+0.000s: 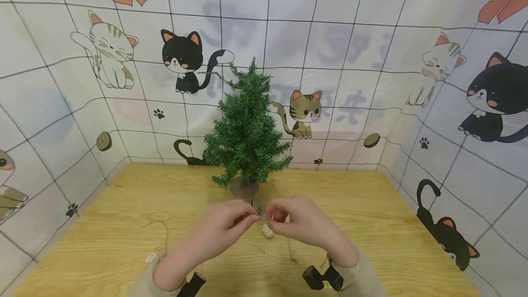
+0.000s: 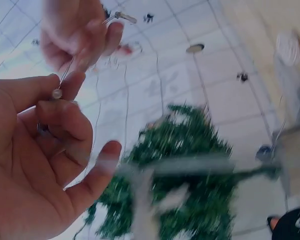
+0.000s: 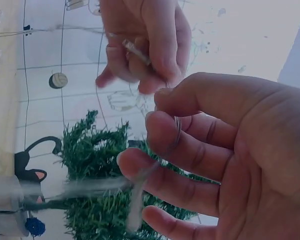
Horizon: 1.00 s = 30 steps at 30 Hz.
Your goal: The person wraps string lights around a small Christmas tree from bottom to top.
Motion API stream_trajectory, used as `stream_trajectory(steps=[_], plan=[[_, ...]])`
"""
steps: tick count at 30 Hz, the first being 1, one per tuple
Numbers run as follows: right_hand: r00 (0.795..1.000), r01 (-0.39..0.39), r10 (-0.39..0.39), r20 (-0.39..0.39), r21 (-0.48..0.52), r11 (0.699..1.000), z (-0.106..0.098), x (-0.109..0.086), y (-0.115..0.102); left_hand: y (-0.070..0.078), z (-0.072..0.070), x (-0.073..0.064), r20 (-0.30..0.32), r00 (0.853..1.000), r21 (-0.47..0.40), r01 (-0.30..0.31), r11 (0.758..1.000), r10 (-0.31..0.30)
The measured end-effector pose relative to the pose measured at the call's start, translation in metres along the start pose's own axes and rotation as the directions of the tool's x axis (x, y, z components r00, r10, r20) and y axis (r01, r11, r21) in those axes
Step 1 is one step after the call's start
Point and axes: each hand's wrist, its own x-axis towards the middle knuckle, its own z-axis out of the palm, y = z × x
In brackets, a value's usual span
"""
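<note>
In the head view my left hand (image 1: 220,226) and right hand (image 1: 307,223) meet in front of a small green artificial tree (image 1: 247,127). Each pinches a thin wire string, with a short span between the fingertips. Seen from the left wrist, the string (image 2: 66,72) runs from the left thumb and finger up to the right hand, a small round pale bead (image 2: 57,93) at the left fingertips. In the right wrist view the wire (image 3: 178,127) loops over the right fingers, and a small clear piece (image 3: 135,51) shows by the left hand. A blurred pale piece (image 3: 135,207) dangles below.
The tree's round grey base (image 1: 243,188) rests on a wooden table (image 1: 330,196), with a blue ball (image 3: 35,226) beside it. One beige woven ball (image 1: 268,231) lies beneath the hands, another (image 1: 151,258) by the left forearm. Cat-printed cloth walls (image 1: 350,81) surround the table.
</note>
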Motion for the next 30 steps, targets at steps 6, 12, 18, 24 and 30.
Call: stream_trajectory(steps=[6,12,18,24,30], plan=[[0.993,-0.119,0.118,0.022,0.104,0.987,-0.003,-0.001,0.008,-0.003,-0.024,-0.004,-0.146,0.989,0.163,0.022,0.986,0.002],[0.987,-0.16,0.156,0.039,0.313,0.936,-0.003,0.002,0.015,-0.003,-0.045,-0.008,-0.225,0.974,0.261,0.083,0.962,-0.023],[0.982,-0.19,0.18,0.06,0.373,0.908,-0.005,0.002,0.017,-0.009,-0.063,-0.012,-0.275,0.961,0.294,0.126,0.948,-0.042],[0.976,-0.216,0.205,0.07,0.385,0.897,-0.007,0.001,0.017,-0.012,-0.074,-0.019,-0.26,0.96,0.299,0.185,0.936,-0.107],[0.976,-0.212,0.217,0.016,0.294,0.932,-0.009,0.001,0.019,-0.016,-0.084,-0.026,-0.234,0.952,0.321,0.266,0.909,-0.196]])
